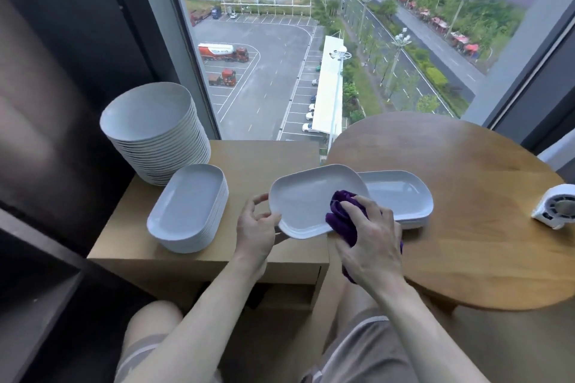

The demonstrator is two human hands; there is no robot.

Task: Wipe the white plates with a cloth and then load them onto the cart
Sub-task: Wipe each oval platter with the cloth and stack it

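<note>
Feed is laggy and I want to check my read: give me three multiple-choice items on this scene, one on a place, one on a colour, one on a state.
1. Where does the round stack stand?
A. on the round table
B. on the cabinet, near the window
C. on the floor

2. What colour is the cloth?
A. green
B. purple
C. white

3. How is the plate under the cloth held?
A. lying flat on the floor
B. set atop the round stack
C. in the air, with the left hand gripping its edge

Answers:
1 B: the stack sits at the cabinet's back left corner.
2 B: purple folds show under the right hand.
3 C: the plate is tilted, with fingers curled round its left rim.
</note>
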